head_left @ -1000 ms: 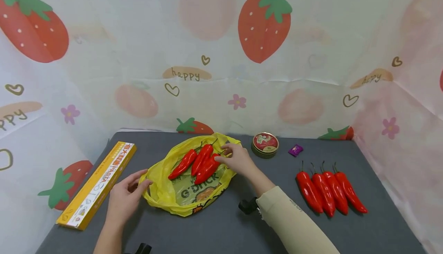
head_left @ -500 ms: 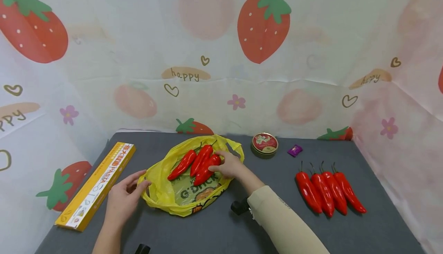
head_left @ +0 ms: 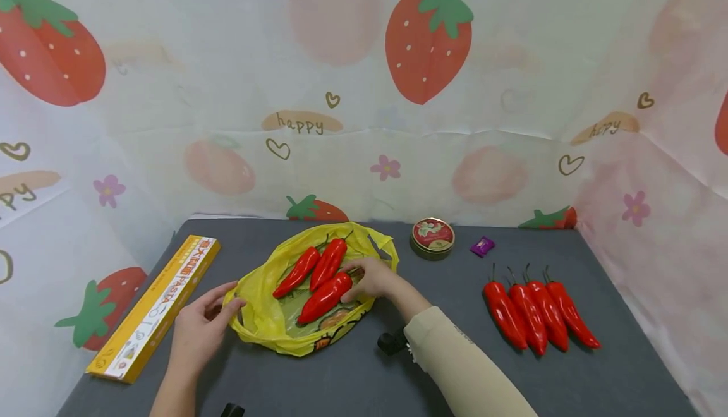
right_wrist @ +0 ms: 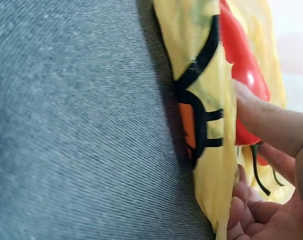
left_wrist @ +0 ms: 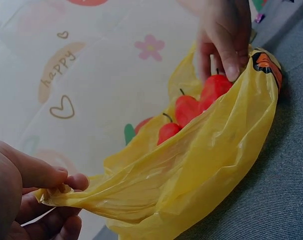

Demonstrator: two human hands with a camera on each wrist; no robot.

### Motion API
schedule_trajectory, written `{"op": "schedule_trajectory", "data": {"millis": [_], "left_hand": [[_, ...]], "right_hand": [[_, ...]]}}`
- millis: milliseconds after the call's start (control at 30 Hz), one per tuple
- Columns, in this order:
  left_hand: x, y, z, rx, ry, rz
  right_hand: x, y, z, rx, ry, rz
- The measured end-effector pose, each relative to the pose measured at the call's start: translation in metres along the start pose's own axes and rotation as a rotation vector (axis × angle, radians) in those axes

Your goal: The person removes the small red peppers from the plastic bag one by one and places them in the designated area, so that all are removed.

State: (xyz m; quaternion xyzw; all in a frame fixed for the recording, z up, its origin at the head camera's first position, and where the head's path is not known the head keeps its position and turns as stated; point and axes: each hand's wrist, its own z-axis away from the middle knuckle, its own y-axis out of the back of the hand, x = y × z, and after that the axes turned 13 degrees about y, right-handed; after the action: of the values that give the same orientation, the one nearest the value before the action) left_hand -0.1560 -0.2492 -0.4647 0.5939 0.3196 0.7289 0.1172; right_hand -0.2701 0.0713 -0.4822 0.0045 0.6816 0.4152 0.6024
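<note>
A yellow plastic bag (head_left: 257, 319) lies spread with its mouth up, three red chili peppers inside. My left hand (head_left: 196, 327) pinches the bag's left rim between thumb and fingers, plainly seen in the left wrist view (left_wrist: 39, 197). Over the bag's right side, my right hand (head_left: 375, 279) holds the stem end of the nearest red chili pepper (head_left: 323, 300), thumb on its side. Behind it rest two other peppers (head_left: 328, 265), apart from the hand. In the right wrist view, the bag wall (right_wrist: 201, 185) partly covers the pepper (right_wrist: 246, 75) and the lower fingers.
A long yellow pasta box (head_left: 153, 309) lies left of the bag. Behind and right are a round red-topped tin (head_left: 432, 237) and a small purple wrapped sweet (head_left: 483, 246). Several red chili peppers (head_left: 531, 316) lie in a row at the right on the grey table (head_left: 318, 385).
The right hand came down from the bag's right rim to the nearest pepper, which shifted toward the front left, away from the other two. The left hand kept its pinch on the rim.
</note>
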Motion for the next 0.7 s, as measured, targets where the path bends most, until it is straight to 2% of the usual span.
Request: {"op": "schedule_trajectory", "data": {"millis": [333,433,533,700], "left_hand": [[0.001,0.0,0.001,-0.009,0.003,0.011],[0.001,0.0,0.001,-0.006,0.001,0.016],[0.001,0.0,0.001,0.004,-0.004,0.014],[0.001,0.0,0.001,0.006,-0.005,0.014]], "right_hand": [[-0.001,0.002,0.005,-0.032,0.05,-0.009],[-0.005,0.008,0.007,-0.029,0.074,-0.05],[-0.009,0.014,0.011,0.005,0.08,-0.142],[-0.014,0.025,0.021,0.082,0.031,-0.493]]}}
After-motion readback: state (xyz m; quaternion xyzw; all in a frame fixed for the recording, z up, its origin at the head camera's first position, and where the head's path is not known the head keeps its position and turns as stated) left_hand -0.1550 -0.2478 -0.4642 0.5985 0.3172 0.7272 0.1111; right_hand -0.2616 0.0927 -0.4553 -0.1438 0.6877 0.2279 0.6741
